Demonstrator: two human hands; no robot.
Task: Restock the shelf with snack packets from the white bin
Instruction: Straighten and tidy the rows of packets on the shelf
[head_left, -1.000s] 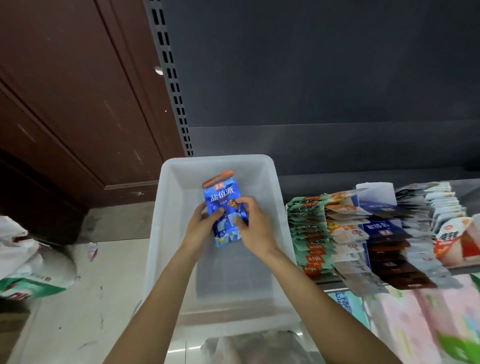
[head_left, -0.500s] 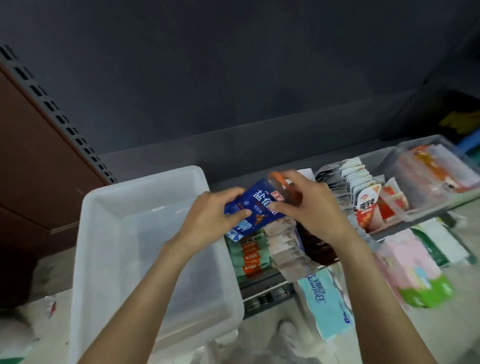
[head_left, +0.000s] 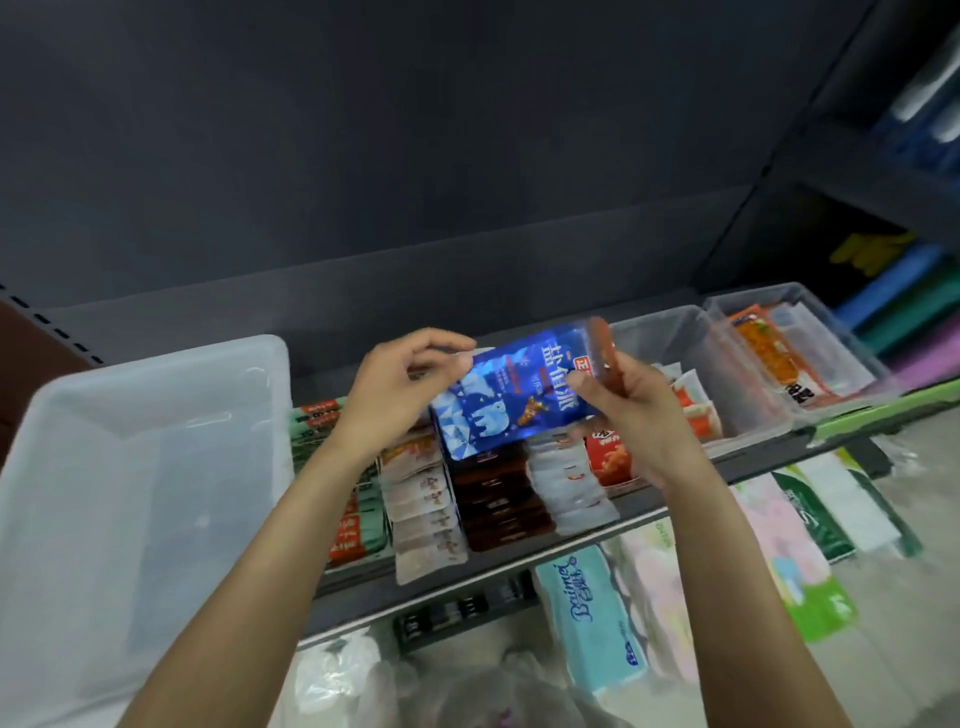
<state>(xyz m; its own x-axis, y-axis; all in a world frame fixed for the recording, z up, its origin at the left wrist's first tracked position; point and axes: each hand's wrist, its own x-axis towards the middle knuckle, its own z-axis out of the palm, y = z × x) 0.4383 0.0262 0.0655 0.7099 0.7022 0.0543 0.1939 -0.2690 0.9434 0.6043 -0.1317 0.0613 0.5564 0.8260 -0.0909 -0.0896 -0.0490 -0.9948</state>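
Both hands (head_left: 395, 395) hold a blue snack packet (head_left: 514, 395) above the shelf (head_left: 519, 558).

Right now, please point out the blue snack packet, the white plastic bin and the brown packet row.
blue snack packet (head_left: 511, 405), head view, printed front.
white plastic bin (head_left: 156, 358), head view, far rim.
brown packet row (head_left: 501, 506), head view, middle packets.

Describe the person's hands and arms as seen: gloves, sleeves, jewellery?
Both the left hand and the right hand are bare, with no gloves. No rings, watch or wristband show. Both forearms are uncovered down to the bottom edge of the frame, so no sleeve is in view.
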